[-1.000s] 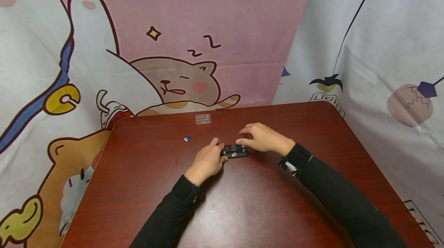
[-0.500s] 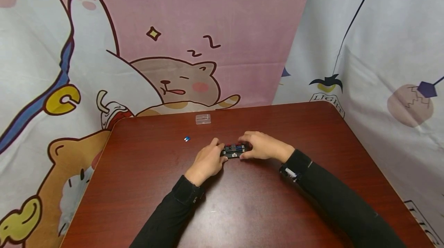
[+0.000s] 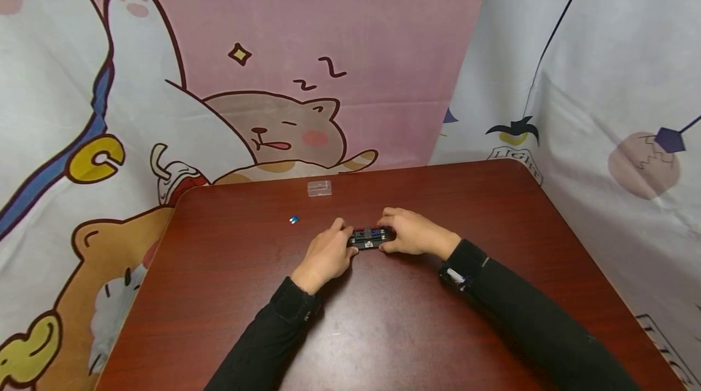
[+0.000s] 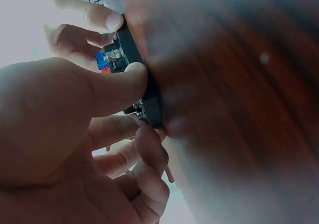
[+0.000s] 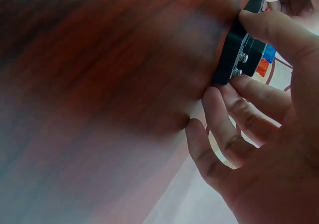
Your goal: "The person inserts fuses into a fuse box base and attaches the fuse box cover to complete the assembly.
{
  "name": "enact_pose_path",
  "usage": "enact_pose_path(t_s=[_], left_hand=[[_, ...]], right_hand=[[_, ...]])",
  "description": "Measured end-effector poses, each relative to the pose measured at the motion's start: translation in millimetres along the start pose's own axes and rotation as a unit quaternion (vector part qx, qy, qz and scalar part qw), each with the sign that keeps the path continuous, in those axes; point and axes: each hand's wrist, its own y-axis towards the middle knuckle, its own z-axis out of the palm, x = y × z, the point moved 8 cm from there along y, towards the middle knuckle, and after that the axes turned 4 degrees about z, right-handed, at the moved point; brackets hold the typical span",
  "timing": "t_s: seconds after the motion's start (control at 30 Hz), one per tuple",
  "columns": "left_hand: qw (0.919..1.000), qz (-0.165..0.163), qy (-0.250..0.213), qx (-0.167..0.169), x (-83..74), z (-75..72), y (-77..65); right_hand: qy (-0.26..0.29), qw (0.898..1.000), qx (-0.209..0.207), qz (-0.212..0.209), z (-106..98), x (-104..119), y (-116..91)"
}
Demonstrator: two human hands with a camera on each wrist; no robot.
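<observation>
Head view: block (image 3: 369,236) (black) between grips (image 3: 325,255) (image 3: 415,232).

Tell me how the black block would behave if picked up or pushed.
The black block probably feels stiff: its thick base looks straight between left hand and right hand. It seems unlikely to roll, being low and flat-sided. Its metal screws may add some weight.
</observation>
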Motion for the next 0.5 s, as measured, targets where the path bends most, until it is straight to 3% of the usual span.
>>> enact_pose_path(t_s=[0.5], left_hand=[[0.9998, 0.003, 0.021, -0.003, 3.0, -7.9, -3.1]], right_hand=[[-0.014, 1.000, 0.017, 0.008, 0.3, 3.7, 4.0]])
